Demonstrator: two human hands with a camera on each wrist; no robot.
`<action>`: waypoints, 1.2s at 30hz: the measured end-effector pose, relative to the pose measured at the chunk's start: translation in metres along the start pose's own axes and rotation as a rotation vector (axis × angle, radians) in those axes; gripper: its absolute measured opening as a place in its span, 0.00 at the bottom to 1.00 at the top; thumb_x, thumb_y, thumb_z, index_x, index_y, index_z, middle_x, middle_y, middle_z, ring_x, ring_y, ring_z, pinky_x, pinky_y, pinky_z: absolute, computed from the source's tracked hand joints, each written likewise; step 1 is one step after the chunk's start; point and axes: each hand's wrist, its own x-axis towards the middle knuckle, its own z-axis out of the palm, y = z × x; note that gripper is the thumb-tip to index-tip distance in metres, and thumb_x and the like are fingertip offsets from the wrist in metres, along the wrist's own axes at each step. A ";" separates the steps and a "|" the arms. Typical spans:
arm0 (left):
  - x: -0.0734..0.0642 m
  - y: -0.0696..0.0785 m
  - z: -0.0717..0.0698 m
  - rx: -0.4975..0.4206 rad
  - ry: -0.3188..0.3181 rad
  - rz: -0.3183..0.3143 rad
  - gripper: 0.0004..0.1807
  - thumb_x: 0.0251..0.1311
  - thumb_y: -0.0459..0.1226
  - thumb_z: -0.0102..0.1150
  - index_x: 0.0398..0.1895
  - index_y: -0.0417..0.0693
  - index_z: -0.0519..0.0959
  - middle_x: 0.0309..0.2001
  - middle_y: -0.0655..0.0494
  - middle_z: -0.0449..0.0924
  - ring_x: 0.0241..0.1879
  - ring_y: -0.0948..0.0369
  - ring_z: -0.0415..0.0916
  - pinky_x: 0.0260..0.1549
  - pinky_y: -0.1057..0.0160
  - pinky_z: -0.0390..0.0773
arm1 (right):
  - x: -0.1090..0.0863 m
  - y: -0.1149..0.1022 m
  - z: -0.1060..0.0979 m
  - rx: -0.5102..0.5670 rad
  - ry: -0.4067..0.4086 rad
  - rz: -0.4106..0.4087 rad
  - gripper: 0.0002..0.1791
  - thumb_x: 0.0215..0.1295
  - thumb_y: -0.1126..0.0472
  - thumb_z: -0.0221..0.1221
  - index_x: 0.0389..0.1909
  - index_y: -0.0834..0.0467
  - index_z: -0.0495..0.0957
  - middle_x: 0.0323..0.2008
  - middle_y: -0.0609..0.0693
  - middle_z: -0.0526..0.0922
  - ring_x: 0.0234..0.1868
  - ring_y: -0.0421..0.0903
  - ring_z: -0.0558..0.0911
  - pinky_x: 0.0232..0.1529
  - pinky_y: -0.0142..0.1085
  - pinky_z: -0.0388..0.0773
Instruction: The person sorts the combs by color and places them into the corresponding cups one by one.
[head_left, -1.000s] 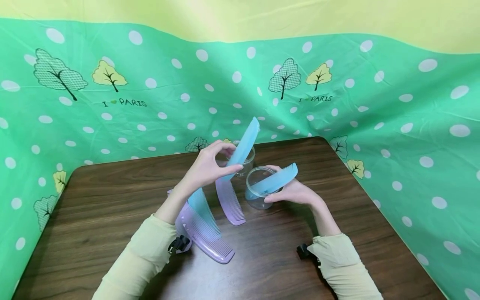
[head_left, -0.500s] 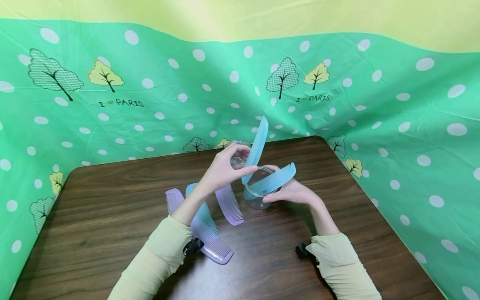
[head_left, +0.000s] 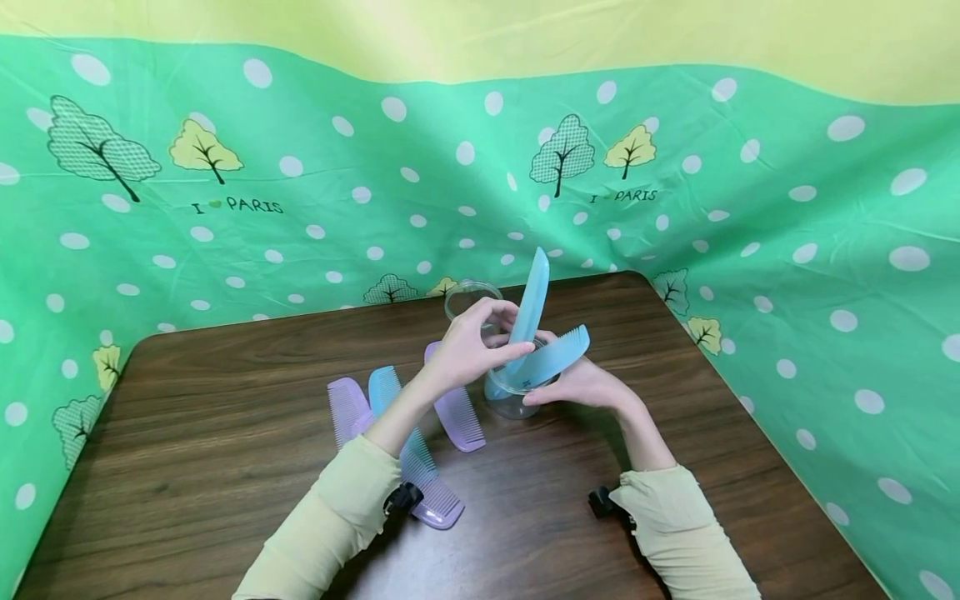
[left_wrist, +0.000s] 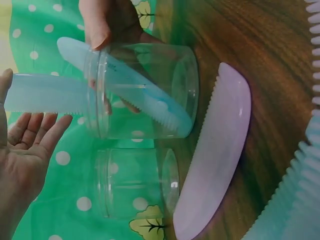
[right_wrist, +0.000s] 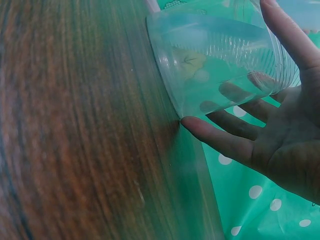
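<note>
My left hand (head_left: 472,346) pinches a light-blue comb (head_left: 534,292) between thumb and fingers. That comb stands steeply, its lower end at the mouth of a clear plastic jar (left_wrist: 150,131). Curled about the jar's side is my right hand (head_left: 588,387), thumb near the rim. Another light-blue comb (left_wrist: 145,92) leans inside the jar, with its upper end sticking out past the rim toward the right. In the right wrist view the jar's base (right_wrist: 162,70) appears to rest on the table.
A second clear jar (left_wrist: 132,182) stands behind the left hand. A purple comb (head_left: 459,417) lies left of the held jar. Farther left, purple combs (head_left: 347,404) and a blue comb (head_left: 386,387) overlap under the left forearm. Polka-dot cloth (head_left: 420,167) hangs behind the table.
My left hand has moved right with its blue comb, from above the purple comb to the held jar's mouth, and the comb has come down lower. The right hand keeps its place on the jar.
</note>
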 end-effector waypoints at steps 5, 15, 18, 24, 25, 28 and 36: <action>-0.001 -0.005 0.004 0.047 0.001 -0.003 0.26 0.59 0.43 0.75 0.58 0.49 0.77 0.52 0.54 0.78 0.53 0.58 0.79 0.57 0.61 0.84 | 0.002 0.001 0.000 0.003 -0.009 -0.022 0.51 0.55 0.62 0.76 0.76 0.47 0.58 0.66 0.51 0.80 0.61 0.48 0.82 0.61 0.34 0.79; -0.003 -0.012 0.010 0.153 -0.016 -0.018 0.27 0.58 0.46 0.75 0.58 0.51 0.77 0.50 0.57 0.80 0.51 0.62 0.83 0.56 0.63 0.84 | 0.002 0.001 0.001 0.015 -0.015 -0.036 0.55 0.56 0.65 0.75 0.80 0.48 0.52 0.74 0.50 0.71 0.69 0.41 0.76 0.66 0.30 0.75; -0.003 -0.012 0.011 0.191 -0.023 -0.027 0.27 0.58 0.47 0.75 0.58 0.51 0.77 0.50 0.58 0.80 0.51 0.62 0.83 0.56 0.61 0.83 | 0.002 0.000 0.002 0.008 -0.008 -0.018 0.57 0.56 0.67 0.74 0.81 0.46 0.50 0.75 0.48 0.69 0.71 0.42 0.74 0.66 0.29 0.74; -0.003 -0.013 0.015 0.234 -0.031 -0.018 0.27 0.57 0.46 0.76 0.57 0.48 0.77 0.49 0.56 0.80 0.51 0.60 0.81 0.57 0.62 0.83 | 0.001 0.000 0.001 -0.009 -0.001 -0.020 0.50 0.56 0.64 0.75 0.76 0.47 0.59 0.70 0.48 0.75 0.67 0.41 0.78 0.65 0.31 0.76; -0.003 -0.013 0.015 0.243 -0.032 -0.014 0.28 0.57 0.46 0.76 0.57 0.47 0.77 0.49 0.55 0.80 0.51 0.60 0.81 0.57 0.62 0.83 | 0.001 0.000 0.001 -0.010 -0.003 -0.021 0.47 0.56 0.63 0.76 0.74 0.47 0.62 0.69 0.48 0.77 0.65 0.41 0.79 0.64 0.31 0.77; -0.003 -0.013 0.017 0.273 -0.031 -0.018 0.29 0.57 0.46 0.76 0.58 0.46 0.77 0.50 0.53 0.81 0.52 0.58 0.82 0.57 0.60 0.82 | -0.001 -0.001 0.001 -0.006 -0.014 -0.015 0.41 0.56 0.61 0.76 0.70 0.48 0.69 0.64 0.48 0.81 0.61 0.40 0.82 0.62 0.32 0.79; -0.003 -0.013 0.018 0.321 -0.003 -0.012 0.33 0.58 0.47 0.75 0.63 0.45 0.76 0.55 0.51 0.82 0.58 0.55 0.82 0.61 0.56 0.81 | -0.001 -0.001 0.001 -0.028 0.009 0.009 0.49 0.57 0.60 0.75 0.77 0.55 0.59 0.72 0.59 0.71 0.65 0.47 0.77 0.63 0.30 0.75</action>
